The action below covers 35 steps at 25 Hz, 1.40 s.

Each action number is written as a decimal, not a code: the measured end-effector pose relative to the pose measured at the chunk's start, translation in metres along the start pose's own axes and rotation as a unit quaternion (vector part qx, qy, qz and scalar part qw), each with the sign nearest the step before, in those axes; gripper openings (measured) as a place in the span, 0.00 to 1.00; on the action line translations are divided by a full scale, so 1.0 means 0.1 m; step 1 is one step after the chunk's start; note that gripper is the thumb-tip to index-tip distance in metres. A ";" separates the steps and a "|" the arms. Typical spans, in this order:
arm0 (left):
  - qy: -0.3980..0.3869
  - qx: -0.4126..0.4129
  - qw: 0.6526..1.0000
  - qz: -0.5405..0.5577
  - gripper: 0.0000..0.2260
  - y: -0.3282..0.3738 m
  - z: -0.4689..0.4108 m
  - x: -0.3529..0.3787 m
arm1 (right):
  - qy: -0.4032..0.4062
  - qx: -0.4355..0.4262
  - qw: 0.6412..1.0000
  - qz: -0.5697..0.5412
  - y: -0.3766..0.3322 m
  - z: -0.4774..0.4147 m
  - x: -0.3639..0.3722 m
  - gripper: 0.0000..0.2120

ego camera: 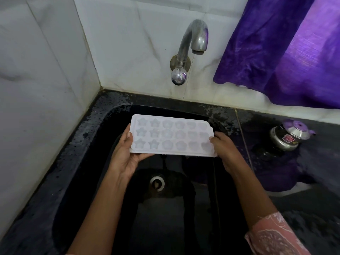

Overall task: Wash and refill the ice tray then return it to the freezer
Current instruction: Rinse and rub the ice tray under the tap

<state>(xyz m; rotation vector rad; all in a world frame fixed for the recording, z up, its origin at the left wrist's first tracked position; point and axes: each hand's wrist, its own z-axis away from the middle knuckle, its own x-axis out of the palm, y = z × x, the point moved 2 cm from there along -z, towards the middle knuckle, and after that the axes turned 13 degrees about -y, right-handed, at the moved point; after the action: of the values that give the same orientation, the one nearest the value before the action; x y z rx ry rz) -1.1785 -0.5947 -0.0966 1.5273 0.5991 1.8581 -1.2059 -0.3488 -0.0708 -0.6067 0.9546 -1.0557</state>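
Am gripping tray [172,135] with left hand [127,155] and right hand [223,150] on opposite ends; tap [195,39] above looking dry; washing, refilling, freezing likely all remaining.

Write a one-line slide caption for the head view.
Left hand and right hand hold the ice tray over the black sink; tap not running.

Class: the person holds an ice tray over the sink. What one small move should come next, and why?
Probably free the right hand and turn the tap knob, leaving the left hand to hold the ice tray. Both hands grip the tray's ends, cups up, over the sink, and no water runs from the spout.
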 end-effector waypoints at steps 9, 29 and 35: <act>0.001 -0.005 0.994 -0.113 0.15 -0.03 0.02 -0.12 | 0.069 -0.091 0.989 -0.099 0.20 -0.05 0.04 0.16; 0.036 0.130 0.925 -0.355 0.06 -0.02 0.05 -0.06 | 0.122 -0.236 0.963 -0.042 0.20 0.18 -0.10 0.15; 0.067 0.128 0.933 -0.330 0.14 -0.09 0.17 0.04 | 0.108 -0.249 0.961 -0.056 0.35 0.25 -0.17 0.14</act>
<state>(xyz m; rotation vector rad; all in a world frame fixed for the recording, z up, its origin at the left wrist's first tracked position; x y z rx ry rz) -1.1605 -0.5871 -0.0963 1.1436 1.2823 1.3945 -1.1712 -0.3196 -0.0807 -0.9816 1.4100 -0.9976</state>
